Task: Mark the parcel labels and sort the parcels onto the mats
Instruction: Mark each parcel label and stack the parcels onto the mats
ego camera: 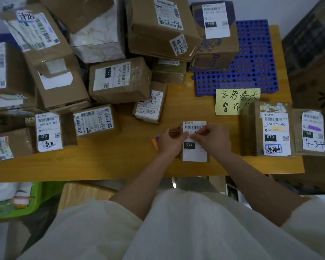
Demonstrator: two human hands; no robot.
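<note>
Both hands [192, 140] pinch small parcel [195, 152] on table [120, 162].

A loose cream-white garment [186, 228] with short, wide sleeves [308, 212], possibly thin cotton; both forearms bare.

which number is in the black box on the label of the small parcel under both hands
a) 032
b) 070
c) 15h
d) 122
a: the small parcel that the left hand and the right hand hold on the table shows 032 in white on its black box.
</note>
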